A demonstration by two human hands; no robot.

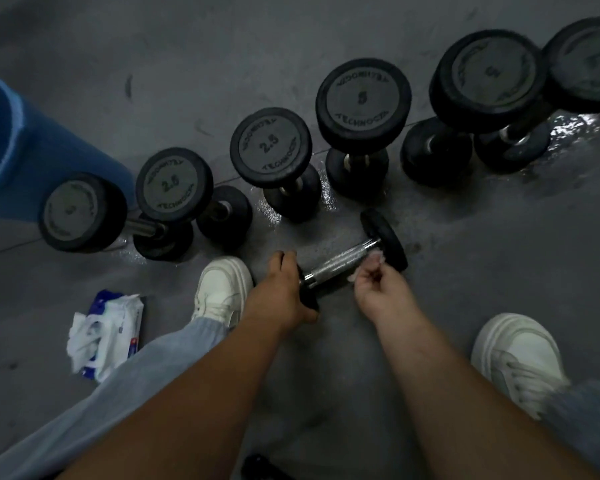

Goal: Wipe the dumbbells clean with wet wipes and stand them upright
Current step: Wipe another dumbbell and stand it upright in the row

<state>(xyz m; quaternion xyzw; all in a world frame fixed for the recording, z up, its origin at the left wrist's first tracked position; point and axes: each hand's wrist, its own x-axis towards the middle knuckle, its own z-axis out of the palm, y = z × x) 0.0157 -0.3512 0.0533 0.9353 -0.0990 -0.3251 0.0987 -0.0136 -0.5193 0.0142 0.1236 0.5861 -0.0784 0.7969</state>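
A small black dumbbell (347, 258) with a chrome handle lies tilted on the grey floor between my feet. My left hand (284, 289) grips its near weight head. My right hand (378, 289) pinches a crumpled wet wipe (371, 263) against the far end of the handle, beside the other head. Behind it, several black dumbbells stand upright in a curved row (362, 98), marked 2.5 and 5.
A pack of wet wipes (110, 332) with loose wipes spilling out lies at the left by my left shoe (222, 289). A blue bucket (25, 143) stands at the far left. My right shoe (520, 362) is at the right. Wet patches shine on the floor (572, 126).
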